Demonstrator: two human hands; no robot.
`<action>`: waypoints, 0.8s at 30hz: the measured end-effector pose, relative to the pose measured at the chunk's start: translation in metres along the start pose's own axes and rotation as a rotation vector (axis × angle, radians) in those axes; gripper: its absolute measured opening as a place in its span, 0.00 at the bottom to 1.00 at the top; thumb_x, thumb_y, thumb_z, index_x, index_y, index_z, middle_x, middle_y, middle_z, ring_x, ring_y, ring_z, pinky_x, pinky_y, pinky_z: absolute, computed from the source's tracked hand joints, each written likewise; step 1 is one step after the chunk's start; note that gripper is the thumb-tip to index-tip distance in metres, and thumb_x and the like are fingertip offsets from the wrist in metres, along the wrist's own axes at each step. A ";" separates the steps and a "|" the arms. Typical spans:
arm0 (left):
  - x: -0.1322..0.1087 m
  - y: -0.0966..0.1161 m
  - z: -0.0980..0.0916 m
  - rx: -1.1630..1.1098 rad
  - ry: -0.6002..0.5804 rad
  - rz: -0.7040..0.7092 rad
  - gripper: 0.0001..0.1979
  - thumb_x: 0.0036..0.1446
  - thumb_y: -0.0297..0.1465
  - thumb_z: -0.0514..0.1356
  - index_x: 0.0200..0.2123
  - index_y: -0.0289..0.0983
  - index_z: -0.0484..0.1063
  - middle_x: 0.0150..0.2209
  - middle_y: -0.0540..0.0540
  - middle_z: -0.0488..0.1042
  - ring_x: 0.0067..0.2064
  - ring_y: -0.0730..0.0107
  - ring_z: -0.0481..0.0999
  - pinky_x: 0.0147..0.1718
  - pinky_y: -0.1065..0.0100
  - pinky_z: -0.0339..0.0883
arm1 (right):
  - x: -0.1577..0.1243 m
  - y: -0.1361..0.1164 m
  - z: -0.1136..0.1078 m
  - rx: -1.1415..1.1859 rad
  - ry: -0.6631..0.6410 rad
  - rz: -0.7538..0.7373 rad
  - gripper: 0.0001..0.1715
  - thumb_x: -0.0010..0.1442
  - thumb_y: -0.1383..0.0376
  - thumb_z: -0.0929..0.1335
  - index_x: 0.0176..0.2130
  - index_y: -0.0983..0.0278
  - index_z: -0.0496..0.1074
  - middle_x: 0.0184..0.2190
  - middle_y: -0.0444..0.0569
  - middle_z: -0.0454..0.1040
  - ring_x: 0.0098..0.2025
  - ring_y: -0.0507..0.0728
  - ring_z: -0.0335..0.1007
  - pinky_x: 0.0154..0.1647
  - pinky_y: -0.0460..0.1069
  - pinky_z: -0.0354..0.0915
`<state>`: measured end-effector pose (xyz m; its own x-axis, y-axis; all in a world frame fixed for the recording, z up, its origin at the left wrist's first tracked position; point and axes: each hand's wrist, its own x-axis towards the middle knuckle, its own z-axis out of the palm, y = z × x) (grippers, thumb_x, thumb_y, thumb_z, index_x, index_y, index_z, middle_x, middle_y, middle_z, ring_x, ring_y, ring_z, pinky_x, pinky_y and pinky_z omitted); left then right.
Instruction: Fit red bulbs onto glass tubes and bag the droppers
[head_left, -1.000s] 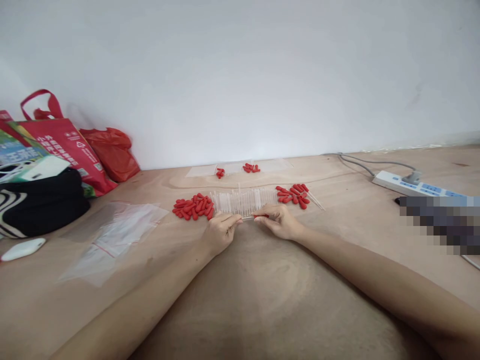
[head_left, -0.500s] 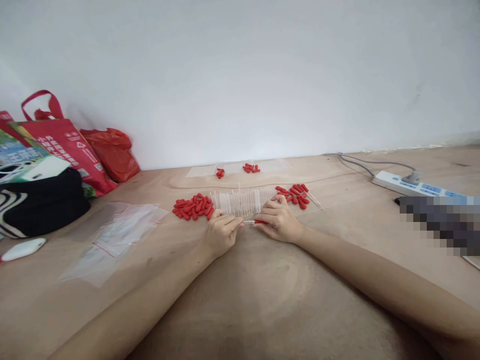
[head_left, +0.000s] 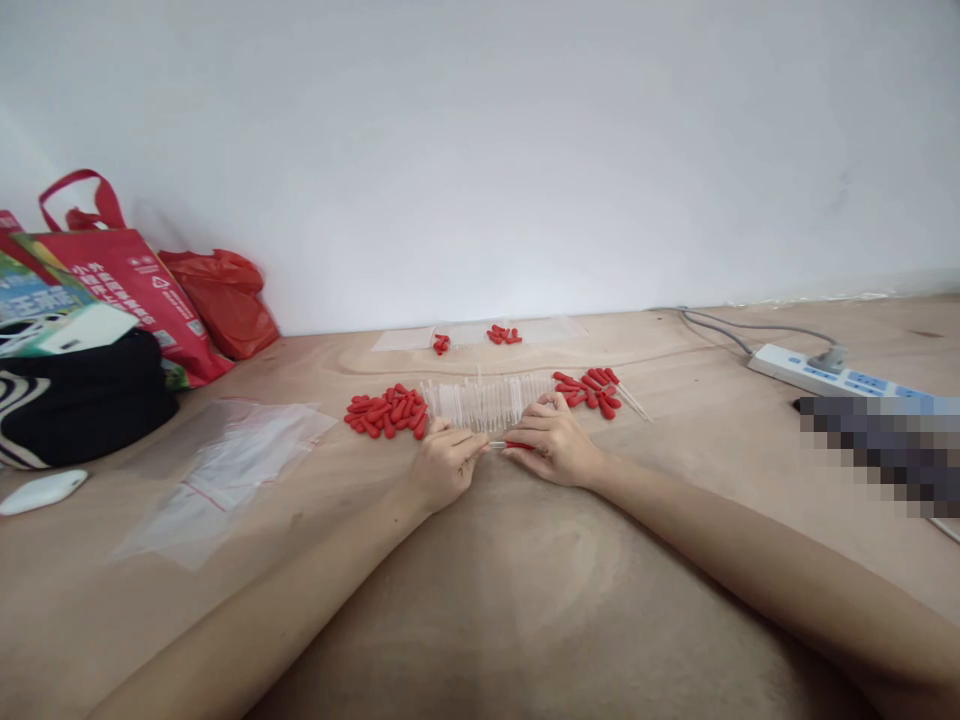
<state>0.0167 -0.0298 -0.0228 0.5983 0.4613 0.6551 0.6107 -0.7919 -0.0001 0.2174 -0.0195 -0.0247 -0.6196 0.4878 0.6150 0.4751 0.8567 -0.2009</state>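
Between my two hands a thin clear dropper tube lies level, just above the table. My left hand is closed on its left part, the thumb and fingers pinching. My right hand is closed around a red rubber bulb at the tube's right end; most of the bulb is hidden by the fingers. Right behind the hands lies a row of clear dropper tubes. A pile of red rubber bulbs is left of the row, and more red bulbs lie to its right, some with tubes.
Clear zip bags lie on the left, near a black bag, a white device and red bags. Farther back, more red bulbs rest on clear plastic by the wall. A power strip is at right.
Both hands keep their hold on the dropper, with only slight shifts of the fingers. The view has tilted a little.
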 end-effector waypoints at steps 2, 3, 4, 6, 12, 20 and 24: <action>0.001 0.000 0.000 -0.045 0.015 -0.031 0.11 0.58 0.29 0.49 0.30 0.34 0.70 0.22 0.50 0.73 0.22 0.74 0.69 0.29 0.68 0.55 | 0.001 0.000 0.000 0.120 0.038 0.088 0.09 0.55 0.61 0.64 0.33 0.62 0.72 0.26 0.47 0.72 0.33 0.54 0.64 0.42 0.55 0.51; 0.002 0.001 0.000 -0.073 0.023 -0.063 0.11 0.58 0.29 0.49 0.30 0.34 0.70 0.22 0.50 0.72 0.22 0.74 0.69 0.29 0.68 0.55 | 0.002 -0.001 0.002 0.230 0.076 0.167 0.09 0.54 0.61 0.64 0.33 0.62 0.71 0.27 0.48 0.72 0.33 0.54 0.65 0.41 0.54 0.54; 0.003 0.002 0.000 -0.100 0.030 -0.101 0.11 0.59 0.29 0.49 0.30 0.35 0.69 0.21 0.51 0.72 0.22 0.75 0.68 0.29 0.69 0.56 | 0.004 -0.002 0.004 0.370 0.119 0.264 0.10 0.53 0.59 0.65 0.33 0.63 0.71 0.28 0.48 0.72 0.32 0.54 0.66 0.38 0.53 0.57; 0.004 0.003 0.000 -0.140 0.035 -0.169 0.11 0.59 0.30 0.48 0.31 0.35 0.69 0.19 0.53 0.70 0.21 0.76 0.67 0.29 0.70 0.56 | 0.008 -0.005 0.010 0.684 0.209 0.469 0.14 0.49 0.58 0.68 0.34 0.63 0.68 0.28 0.47 0.72 0.30 0.53 0.67 0.33 0.50 0.61; 0.004 0.004 -0.003 -0.187 0.033 -0.230 0.11 0.59 0.33 0.49 0.41 0.36 0.67 0.26 0.50 0.73 0.30 0.71 0.71 0.36 0.66 0.58 | 0.025 0.003 0.011 1.116 0.340 0.756 0.19 0.44 0.58 0.69 0.35 0.63 0.63 0.23 0.41 0.66 0.25 0.49 0.64 0.31 0.47 0.62; 0.003 0.000 -0.003 -0.127 0.000 -0.413 0.13 0.53 0.33 0.54 0.43 0.36 0.63 0.34 0.46 0.73 0.40 0.64 0.70 0.41 0.61 0.59 | -0.002 0.090 -0.074 0.066 0.143 0.874 0.05 0.51 0.65 0.61 0.28 0.63 0.64 0.15 0.39 0.58 0.20 0.50 0.56 0.23 0.46 0.53; 0.004 0.000 -0.001 -0.119 0.003 -0.407 0.12 0.53 0.32 0.54 0.41 0.36 0.64 0.33 0.46 0.73 0.39 0.64 0.71 0.40 0.61 0.59 | -0.025 0.114 -0.074 -0.279 -0.037 0.967 0.11 0.51 0.65 0.61 0.34 0.66 0.69 0.22 0.48 0.69 0.27 0.55 0.65 0.27 0.47 0.56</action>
<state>0.0185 -0.0279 -0.0199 0.3188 0.7450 0.5859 0.7323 -0.5861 0.3467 0.3329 0.0537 -0.0068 0.0925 0.9618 0.2575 0.9104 0.0230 -0.4130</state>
